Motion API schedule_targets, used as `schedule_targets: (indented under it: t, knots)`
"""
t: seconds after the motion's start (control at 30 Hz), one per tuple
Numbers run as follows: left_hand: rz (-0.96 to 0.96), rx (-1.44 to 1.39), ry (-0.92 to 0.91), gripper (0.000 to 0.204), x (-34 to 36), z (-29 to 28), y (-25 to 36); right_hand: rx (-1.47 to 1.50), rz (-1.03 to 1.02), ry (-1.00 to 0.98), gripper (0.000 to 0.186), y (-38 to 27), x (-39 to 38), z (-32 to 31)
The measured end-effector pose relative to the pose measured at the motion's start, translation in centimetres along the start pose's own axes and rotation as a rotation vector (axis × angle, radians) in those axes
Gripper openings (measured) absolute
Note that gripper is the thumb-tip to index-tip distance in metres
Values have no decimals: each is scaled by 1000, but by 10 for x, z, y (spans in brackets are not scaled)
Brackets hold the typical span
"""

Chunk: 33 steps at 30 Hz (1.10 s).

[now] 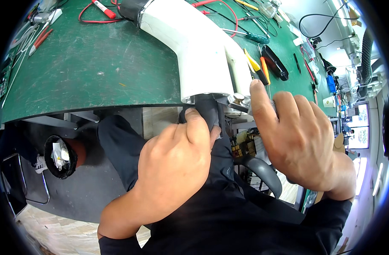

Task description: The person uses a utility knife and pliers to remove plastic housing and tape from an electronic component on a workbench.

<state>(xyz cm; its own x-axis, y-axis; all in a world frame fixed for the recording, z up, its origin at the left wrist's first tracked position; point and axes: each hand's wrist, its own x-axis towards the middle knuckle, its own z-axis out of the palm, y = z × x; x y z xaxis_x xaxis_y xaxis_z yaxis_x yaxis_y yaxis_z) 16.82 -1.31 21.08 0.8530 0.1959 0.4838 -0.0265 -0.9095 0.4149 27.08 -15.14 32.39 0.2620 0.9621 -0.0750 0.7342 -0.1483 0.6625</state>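
Observation:
A large white curved housing (pixel 198 46) with a black end piece (pixel 133 10) lies across the green bench, its near open end jutting to the bench edge. From that open end sticks a dark grey, strap-like piece (pixel 206 111); my left hand (pixel 175 155) is closed around it, thumb on top. My right hand (pixel 294 136) is beside the housing's thinner white branch (pixel 238 63), close to a round metal fastener (pixel 238 98). Its index finger reaches forward along the branch tip while the other fingers curl in. Whatever lies under that palm is mostly hidden.
Right of the housing lie yellow-handled pliers (pixel 255 63), an orange-handled tool (pixel 265 70), a black tray-like shell (pixel 274 63) and a green screwdriver (pixel 257 38). Red-handled pliers (pixel 40 41) and cables are at the left. A lined bin (pixel 60 157) stands below the bench.

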Motion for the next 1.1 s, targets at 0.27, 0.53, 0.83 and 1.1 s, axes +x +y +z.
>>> schedule_targets:
  t: [0.27, 0.53, 0.83, 1.1]
  knots:
    - [-32, -36, -6, 33, 0, -1, 1, -27, -6, 12, 47, -1, 3, 1]
    - [3, 1, 24, 35, 1, 0, -1, -17, 23, -53, 38, 0, 5, 0]
    - [-14, -97, 95, 25, 0, 8, -4, -31, 72, -66, 32, -3, 2, 9]
    - [-62, -167, 146, 23, -2, 11, -5, 15, 72, -58, 31, -3, 0, 12]
